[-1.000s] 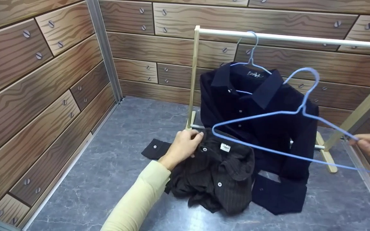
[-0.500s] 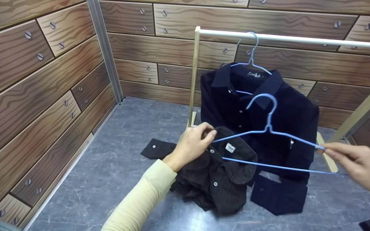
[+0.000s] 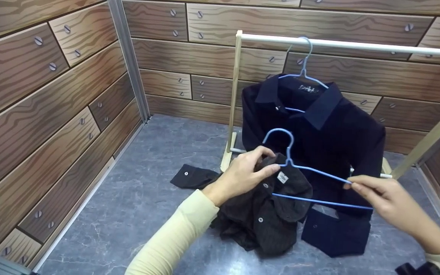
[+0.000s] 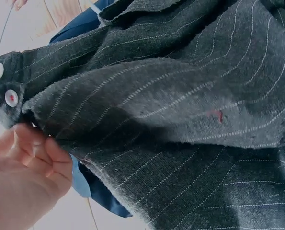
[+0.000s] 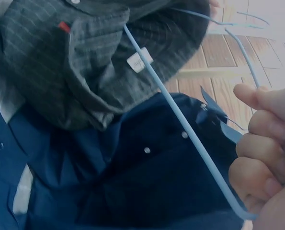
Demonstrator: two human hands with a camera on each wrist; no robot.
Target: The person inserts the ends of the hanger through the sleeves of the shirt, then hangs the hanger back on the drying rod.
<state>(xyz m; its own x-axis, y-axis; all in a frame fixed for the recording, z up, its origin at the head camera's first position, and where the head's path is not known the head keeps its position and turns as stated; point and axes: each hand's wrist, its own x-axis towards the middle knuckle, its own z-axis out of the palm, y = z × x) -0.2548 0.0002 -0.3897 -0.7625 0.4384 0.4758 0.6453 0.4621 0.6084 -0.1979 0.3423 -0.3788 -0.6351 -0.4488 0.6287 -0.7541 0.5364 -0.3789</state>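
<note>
My left hand (image 3: 243, 173) grips the collar edge of a dark pinstriped shirt (image 3: 281, 233), which lies bunched on the floor with a white label inside its neck. A blue clothes hanger (image 3: 319, 201) has its left end inside that collar, hidden by cloth and hand. Near the hanger's right shoulder, my right hand (image 3: 386, 202) pinches the wire between thumb and fingers. In the left wrist view, fingers (image 4: 53, 155) touch the striped cloth beside white buttons. The right wrist view shows the hanger's bottom bar (image 5: 180, 117) running into the shirt's neck.
Behind my hands, a navy shirt (image 3: 357, 141) hangs on another blue hanger (image 3: 304, 63) from the white rail (image 3: 357, 45) of a wooden rack. Its cuff (image 3: 336, 236) reaches the grey floor (image 3: 128, 214). Wood-patterned walls (image 3: 86, 76) stand left and behind.
My right hand has brought the hanger left and down, and its left end has gone into the pinstriped shirt's collar. My left hand has shifted right and lifted the collar slightly.
</note>
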